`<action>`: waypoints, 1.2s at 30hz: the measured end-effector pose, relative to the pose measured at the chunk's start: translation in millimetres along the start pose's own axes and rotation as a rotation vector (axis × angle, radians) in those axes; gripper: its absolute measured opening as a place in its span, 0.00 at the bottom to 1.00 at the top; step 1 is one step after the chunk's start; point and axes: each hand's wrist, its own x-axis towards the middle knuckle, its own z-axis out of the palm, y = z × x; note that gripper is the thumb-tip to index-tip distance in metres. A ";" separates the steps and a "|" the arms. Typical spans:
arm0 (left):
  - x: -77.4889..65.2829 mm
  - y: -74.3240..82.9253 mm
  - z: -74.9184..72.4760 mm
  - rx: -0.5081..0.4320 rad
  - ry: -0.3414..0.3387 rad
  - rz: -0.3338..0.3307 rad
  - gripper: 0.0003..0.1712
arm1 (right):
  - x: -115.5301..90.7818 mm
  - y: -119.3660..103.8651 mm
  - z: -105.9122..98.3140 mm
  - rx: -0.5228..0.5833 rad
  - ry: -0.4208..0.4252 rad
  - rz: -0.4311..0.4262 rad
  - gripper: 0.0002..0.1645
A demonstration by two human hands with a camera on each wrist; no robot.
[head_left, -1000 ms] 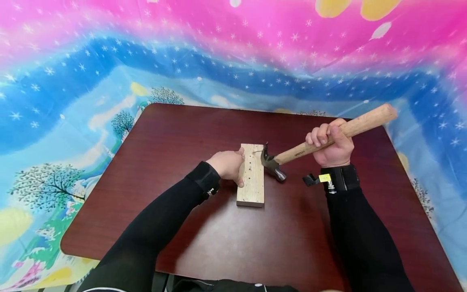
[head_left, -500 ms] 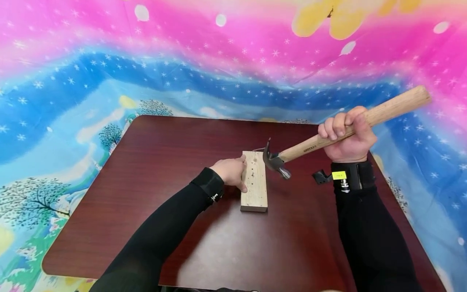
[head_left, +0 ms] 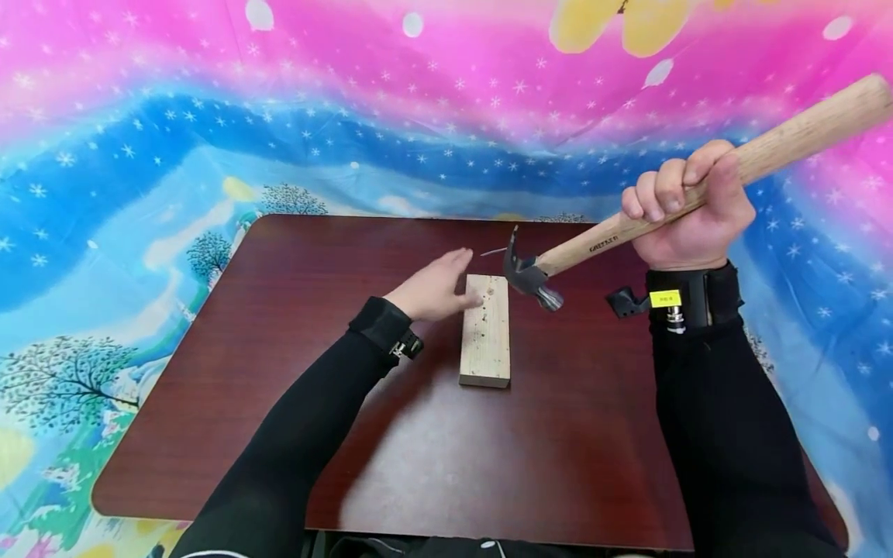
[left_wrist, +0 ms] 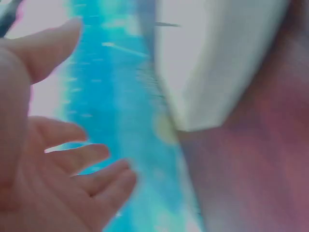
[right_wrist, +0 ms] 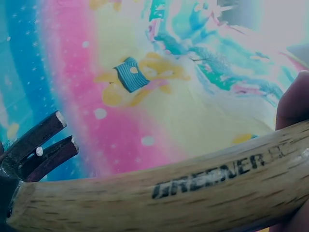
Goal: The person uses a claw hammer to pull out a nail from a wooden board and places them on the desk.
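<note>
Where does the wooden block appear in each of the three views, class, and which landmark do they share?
Head: the wooden block sits just below and right of centre.
Left wrist: at the top, right of centre, blurred.
Right wrist: not in it.
Shared landmark: the colourful backdrop.

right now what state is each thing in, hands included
Board: flat on the table, dotted with small dark marks
Hammer: raised, claw up
Nail: lodged in the claw, out of the board
Right hand: gripping the hammer's handle
Left hand: fingers loose, holding nothing
</note>
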 end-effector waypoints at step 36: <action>-57.4 46.6 -49.9 -0.075 0.770 0.308 0.09 | -17.5 19.5 -8.3 -0.242 -0.133 0.303 0.24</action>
